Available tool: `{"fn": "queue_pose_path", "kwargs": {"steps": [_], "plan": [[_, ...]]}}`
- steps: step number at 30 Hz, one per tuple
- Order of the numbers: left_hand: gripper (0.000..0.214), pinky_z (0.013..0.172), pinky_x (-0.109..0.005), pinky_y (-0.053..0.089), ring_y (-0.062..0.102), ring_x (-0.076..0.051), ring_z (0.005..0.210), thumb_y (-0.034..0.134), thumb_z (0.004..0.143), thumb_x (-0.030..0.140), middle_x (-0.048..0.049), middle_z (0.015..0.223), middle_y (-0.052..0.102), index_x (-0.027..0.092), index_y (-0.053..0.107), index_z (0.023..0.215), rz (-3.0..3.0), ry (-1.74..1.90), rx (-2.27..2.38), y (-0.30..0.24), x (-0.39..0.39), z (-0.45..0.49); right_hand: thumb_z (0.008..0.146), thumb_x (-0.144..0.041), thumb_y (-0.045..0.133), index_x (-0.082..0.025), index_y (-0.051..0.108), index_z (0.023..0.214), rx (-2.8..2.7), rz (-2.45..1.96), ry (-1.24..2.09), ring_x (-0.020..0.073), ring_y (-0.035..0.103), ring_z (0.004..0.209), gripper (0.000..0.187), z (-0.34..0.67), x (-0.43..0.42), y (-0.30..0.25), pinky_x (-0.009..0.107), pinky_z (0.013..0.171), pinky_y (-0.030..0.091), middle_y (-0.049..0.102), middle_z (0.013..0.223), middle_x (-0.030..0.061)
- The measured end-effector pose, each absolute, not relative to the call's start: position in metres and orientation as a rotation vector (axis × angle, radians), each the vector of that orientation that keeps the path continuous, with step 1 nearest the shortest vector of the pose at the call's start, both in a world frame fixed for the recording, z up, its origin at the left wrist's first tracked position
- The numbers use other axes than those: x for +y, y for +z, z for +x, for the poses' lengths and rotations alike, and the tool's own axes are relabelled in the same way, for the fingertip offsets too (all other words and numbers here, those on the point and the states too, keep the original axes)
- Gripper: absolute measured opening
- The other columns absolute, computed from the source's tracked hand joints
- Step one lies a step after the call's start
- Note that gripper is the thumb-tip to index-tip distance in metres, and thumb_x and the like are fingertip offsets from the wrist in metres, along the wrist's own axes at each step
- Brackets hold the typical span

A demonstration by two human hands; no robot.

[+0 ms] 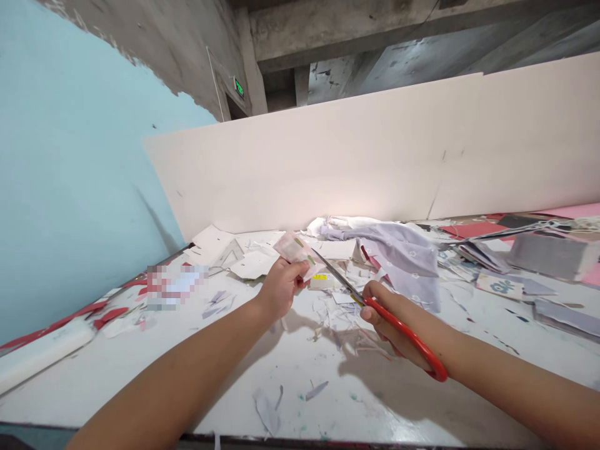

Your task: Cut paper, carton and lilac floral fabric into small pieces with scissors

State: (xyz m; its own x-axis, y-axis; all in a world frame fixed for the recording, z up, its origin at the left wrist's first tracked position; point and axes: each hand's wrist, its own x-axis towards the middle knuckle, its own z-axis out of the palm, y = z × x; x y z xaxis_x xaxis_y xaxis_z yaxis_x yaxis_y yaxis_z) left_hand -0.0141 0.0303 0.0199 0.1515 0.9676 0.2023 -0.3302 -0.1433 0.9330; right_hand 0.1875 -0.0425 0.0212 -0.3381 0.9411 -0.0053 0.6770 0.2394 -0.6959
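Head view: the left hand (279, 289) pinches a pale patterned piece (292, 247), presumably steadying it; the right hand (388, 307) curls round red-handled scissors (345, 284) (blades seemingly together).

My left grip (279, 289) pinches a pale pink patch (294, 247) with green marks. My right grip (398, 305) holds red-handled scissors (396, 323), blades angled up toward the patch; I can't tell whether the tip touches it. Thin scraps (328, 312) litter the white worktop (234, 406) between my arms. A lavender cloth (407, 256) with small white flowers lies beyond my right grip, in front of a pale board (328, 169). A blue wall (70, 156) stands at left.
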Motion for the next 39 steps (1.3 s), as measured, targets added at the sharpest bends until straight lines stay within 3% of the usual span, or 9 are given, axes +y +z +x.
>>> {"fn": "queue_pose_path", "kwargs": {"steps": [7, 12, 18, 25, 33, 39], "plan": [[0.017, 0.048, -0.017, 0.038, 0.051, -0.007, 0.057, 0.064, 0.065, 0.025, 0.0013, 0.068, 0.058, 0.016, 0.057, 0.077, 1.127, 1.344, 0.718, 0.022, 0.029, -0.014, 0.086, -0.054, 0.029, -0.024, 0.029, 0.08, -2.087, -1.55, 0.865, 0.0113, 0.042, 0.04, 0.031, 0.186, -0.041, 0.015, 0.023, 0.041, 0.034, 0.04, 0.052, -0.0072], [0.016, 0.048, -0.018, 0.037, 0.05, -0.007, 0.056, 0.065, 0.065, 0.026, 0.001, 0.065, 0.056, 0.015, 0.056, 0.073, 1.156, 1.348, 0.696, 0.023, 0.028, -0.014, 0.085, -0.051, 0.036, -0.024, 0.028, 0.079, -2.053, -1.4, 0.907, 0.0082, 0.039, 0.044, 0.029, 0.186, -0.041, 0.011, 0.021, 0.043, 0.035, 0.041, 0.059, -0.0074], [0.02, 0.053, -0.02, 0.038, 0.051, -0.009, 0.06, 0.066, 0.063, 0.027, 0.001, 0.067, 0.056, 0.015, 0.057, 0.076, 1.159, 1.334, 0.72, 0.021, 0.03, -0.015, 0.087, -0.053, 0.027, -0.023, 0.025, 0.101, -2.113, -1.205, 0.869, 0.0083, 0.035, 0.046, 0.033, 0.188, -0.043, 0.008, 0.022, 0.047, 0.035, 0.04, 0.06, -0.0083], [0.013, 0.051, -0.02, 0.034, 0.044, -0.007, 0.055, 0.062, 0.068, 0.026, 0.0026, 0.062, 0.05, 0.015, 0.054, 0.069, 1.229, 1.284, 0.699, 0.014, 0.032, -0.015, 0.087, -0.057, 0.022, -0.024, 0.019, 0.106, -2.142, -1.179, 0.904, 0.0095, 0.037, 0.049, 0.039, 0.188, -0.046, 0.012, 0.023, 0.05, 0.038, 0.039, 0.064, -0.0076], [0.014, 0.048, -0.021, 0.031, 0.041, -0.007, 0.052, 0.061, 0.07, 0.027, 0.0025, 0.06, 0.049, 0.015, 0.054, 0.067, 1.291, 1.269, 0.7, 0.013, 0.033, -0.015, 0.086, -0.052, 0.036, -0.025, 0.024, 0.099, -2.058, -1.196, 1.018, 0.0074, 0.033, 0.048, 0.033, 0.184, -0.044, 0.011, 0.02, 0.045, 0.034, 0.036, 0.062, -0.009], [0.014, 0.05, -0.021, 0.032, 0.043, -0.007, 0.052, 0.061, 0.068, 0.027, 0.0019, 0.062, 0.051, 0.014, 0.054, 0.068, 1.282, 1.304, 0.721, 0.016, 0.032, -0.015, 0.084, -0.047, 0.042, -0.028, 0.025, 0.094, -1.86, -1.174, 1.294, 0.0037, 0.033, 0.044, 0.028, 0.186, -0.037, -0.002, 0.017, 0.04, 0.033, 0.043, 0.079, -0.0069]]}}
